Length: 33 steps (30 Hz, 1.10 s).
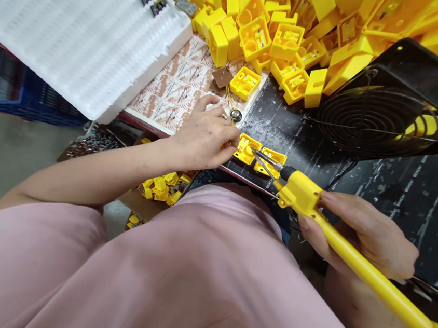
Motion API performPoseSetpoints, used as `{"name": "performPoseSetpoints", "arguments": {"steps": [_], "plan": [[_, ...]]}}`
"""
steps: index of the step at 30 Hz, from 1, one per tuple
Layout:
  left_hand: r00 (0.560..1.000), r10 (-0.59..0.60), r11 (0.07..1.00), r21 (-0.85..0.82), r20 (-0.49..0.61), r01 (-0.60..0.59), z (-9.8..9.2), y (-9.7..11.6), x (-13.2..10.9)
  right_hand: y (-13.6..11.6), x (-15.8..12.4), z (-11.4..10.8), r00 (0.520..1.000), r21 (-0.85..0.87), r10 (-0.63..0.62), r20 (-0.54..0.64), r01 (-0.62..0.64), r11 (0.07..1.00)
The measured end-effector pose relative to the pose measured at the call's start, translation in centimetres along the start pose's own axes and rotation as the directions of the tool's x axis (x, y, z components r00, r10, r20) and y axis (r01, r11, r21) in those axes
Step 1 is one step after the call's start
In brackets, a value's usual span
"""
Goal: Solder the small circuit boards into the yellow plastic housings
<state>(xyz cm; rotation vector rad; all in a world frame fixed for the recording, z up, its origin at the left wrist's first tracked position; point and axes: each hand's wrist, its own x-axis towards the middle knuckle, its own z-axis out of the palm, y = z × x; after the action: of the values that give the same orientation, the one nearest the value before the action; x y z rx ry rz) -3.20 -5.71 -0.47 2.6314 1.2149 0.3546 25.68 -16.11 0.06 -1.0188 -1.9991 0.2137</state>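
Note:
My right hand (364,231) is closed round a yellow soldering tool (350,256). Its metal tip reaches a small open yellow housing (245,150) at the table's front edge. A second yellow housing (271,162) sits just to the right, partly behind the tip. My left hand (208,134) rests at the left side of the first housing, fingers bent, with a ring on one finger; what its fingertips grip, if anything, is hidden. Beyond that hand lie a small round black part (235,115) with thin yellow wires and a brown square plate (222,77).
Many yellow housings (256,37) are heaped at the back. A black fan (368,117) stands at the right. White foam (80,29) covers the left, with small black parts on it. One housing (245,83) sits before the heap. Below the table are boxes of yellow parts (162,186).

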Motion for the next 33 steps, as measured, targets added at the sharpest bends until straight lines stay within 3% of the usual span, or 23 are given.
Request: {"name": "performPoseSetpoints", "arguments": {"steps": [5, 13, 18, 24, 33], "plan": [[0.999, 0.026, 0.997, 0.07, 0.043, -0.029, 0.0, 0.1, 0.7, -0.2, 0.7, 0.2, 0.995, 0.072, -0.077, 0.066, 0.072, 0.995], [0.989, 0.07, 0.988, 0.13, 0.131, -0.087, -0.5, 0.1, 1.5, -1.1, 1.3, 0.5, 0.982, 0.065, -0.096, 0.162, 0.087, 0.994], [0.984, 0.088, 0.986, 0.13, 0.154, -0.108, -0.4, 0.1, 1.8, -1.8, 1.9, -0.4, 0.977, 0.046, -0.047, 0.209, 0.038, 0.998], [0.984, 0.093, 0.985, 0.13, 0.153, -0.114, -0.5, 0.0, 1.8, -0.9, 0.8, -1.3, 0.974, -0.056, 0.079, 0.214, -0.068, 0.996], [0.974, 0.075, 0.973, 0.196, 0.213, -0.118, -1.1, 0.8, 2.2, -0.7, 0.7, -0.5, 0.997, 0.031, 0.033, 0.074, -0.035, 0.999]]}}
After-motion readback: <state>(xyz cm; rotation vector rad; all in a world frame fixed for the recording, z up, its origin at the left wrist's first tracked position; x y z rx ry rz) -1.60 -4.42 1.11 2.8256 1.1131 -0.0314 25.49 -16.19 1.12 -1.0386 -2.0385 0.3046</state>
